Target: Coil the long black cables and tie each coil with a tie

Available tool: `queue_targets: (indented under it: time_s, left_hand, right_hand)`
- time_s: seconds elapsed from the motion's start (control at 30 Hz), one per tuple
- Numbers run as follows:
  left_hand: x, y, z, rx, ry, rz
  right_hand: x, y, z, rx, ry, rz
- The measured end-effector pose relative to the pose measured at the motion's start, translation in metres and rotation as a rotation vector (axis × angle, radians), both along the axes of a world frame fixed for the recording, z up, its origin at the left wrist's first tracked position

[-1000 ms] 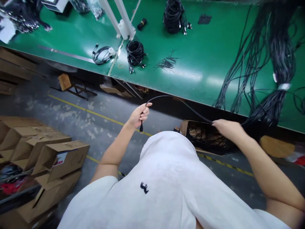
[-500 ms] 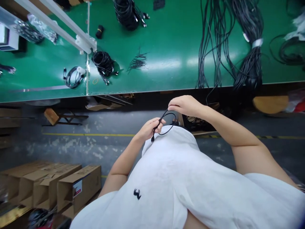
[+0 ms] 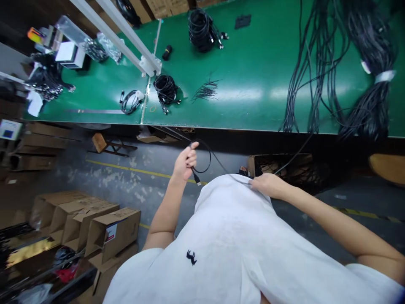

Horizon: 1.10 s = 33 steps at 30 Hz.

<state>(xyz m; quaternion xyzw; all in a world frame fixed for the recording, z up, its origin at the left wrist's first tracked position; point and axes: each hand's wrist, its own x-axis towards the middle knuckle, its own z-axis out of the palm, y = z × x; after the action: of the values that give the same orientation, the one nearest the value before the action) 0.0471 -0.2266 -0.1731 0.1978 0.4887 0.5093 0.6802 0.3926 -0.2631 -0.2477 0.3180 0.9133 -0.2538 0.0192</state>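
Our left hand (image 3: 186, 162) grips the thin black cable (image 3: 211, 154) near its connector; our right hand (image 3: 268, 185) pinches it farther along, below the green table (image 3: 247, 101).

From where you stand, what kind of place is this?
Likely a cable assembly or packing workshop: coiled black cables on a green workbench, cardboard boxes and a yellow floor line.

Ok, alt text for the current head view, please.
A person in a white shirt holds a thin black cable between left hand and right hand, looped near the left, by a green tabletop bearing coiled black cables and a large black cable bundle.
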Motion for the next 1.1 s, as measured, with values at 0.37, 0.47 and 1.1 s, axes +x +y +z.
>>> queue_targets:
  time_s: [0.37, 0.47, 1.1]
  left_hand:
    - [0.063, -0.027, -0.003, -0.101, -0.213, -0.589]
    - [0.033, -0.017, 0.014, -0.064, -0.313, -0.259]
    - [0.071, -0.016, 0.000, -0.067, -0.190, -0.619]
  right_hand:
    - [-0.019, 0.099, 0.053, -0.191, 0.388, -0.198]
    - [0.045, 0.105, 0.001, -0.092, 0.304, -0.489]
    - [-0.019, 0.107, 0.065, -0.242, 0.550, -0.153]
